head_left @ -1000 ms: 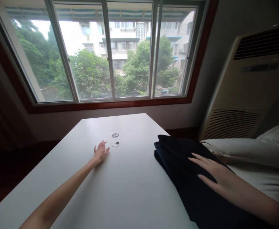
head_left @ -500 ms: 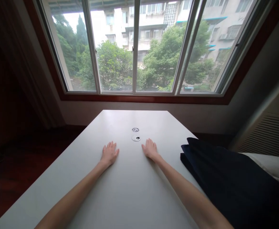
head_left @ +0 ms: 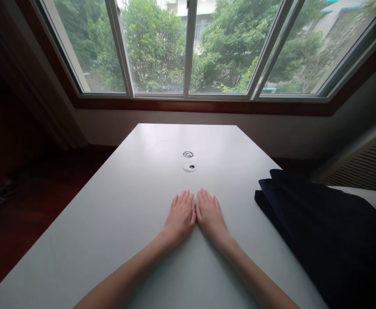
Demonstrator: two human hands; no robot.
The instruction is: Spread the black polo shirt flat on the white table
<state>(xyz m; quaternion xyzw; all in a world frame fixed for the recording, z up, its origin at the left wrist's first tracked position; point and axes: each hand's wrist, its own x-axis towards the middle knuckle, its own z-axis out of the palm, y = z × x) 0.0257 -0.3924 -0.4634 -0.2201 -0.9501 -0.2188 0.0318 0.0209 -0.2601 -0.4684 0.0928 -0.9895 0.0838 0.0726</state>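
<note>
My left hand [head_left: 180, 215] lies palm down on the white table [head_left: 110, 223], fingers stretched out and pointing away from me. Beside it my right hand [head_left: 211, 216] rests the same way, open, with its thumb against or very near the left thumb. Neither hand holds anything. Just beyond the fingertips, two round fittings are set in the tabletop: a nearer disc with a dark hole [head_left: 189, 167] and a farther shiny disc [head_left: 188, 154].
Dark navy cloth [head_left: 316, 223] lies folded over the table's right side. A window [head_left: 188, 96] in a reddish-brown frame spans the wall past the far edge. Dark red wooden floor [head_left: 40, 223] shows at left, a slatted panel [head_left: 364, 161] at right.
Both hands have come together from their spread positions, the left moving right and both drawing nearer to me. The view has tilted down, showing more of the table.
</note>
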